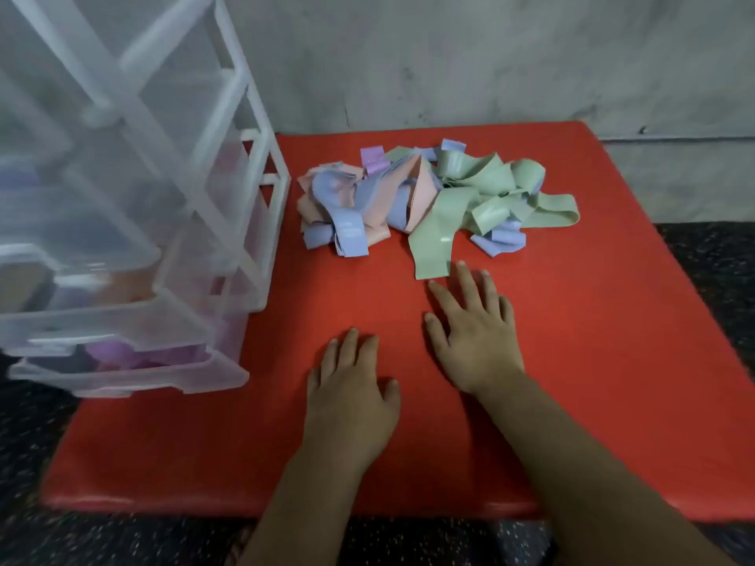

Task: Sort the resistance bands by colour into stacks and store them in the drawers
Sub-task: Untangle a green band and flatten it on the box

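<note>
Two hands flat on the red table (613, 361), both open and holding nothing: left hand (351, 394) nearer the front edge, right hand (476, 341) further forward, its fingertips (461, 265) just short of a green band's loose end (431, 251). Sorting looks to be at the start for this heap: the tangled pile of bands (425, 198) sits mid-table, unsorted, right of the clear drawer unit (135, 189). Four colours visible: green, blue, pink, lilac; individual band count can't be read from the tangle. At least two drawers stand pulled out, the bottom drawer (130, 371) showing purple contents. Next move, my guess: pinch that green end and draw it free without dragging the others.
</note>
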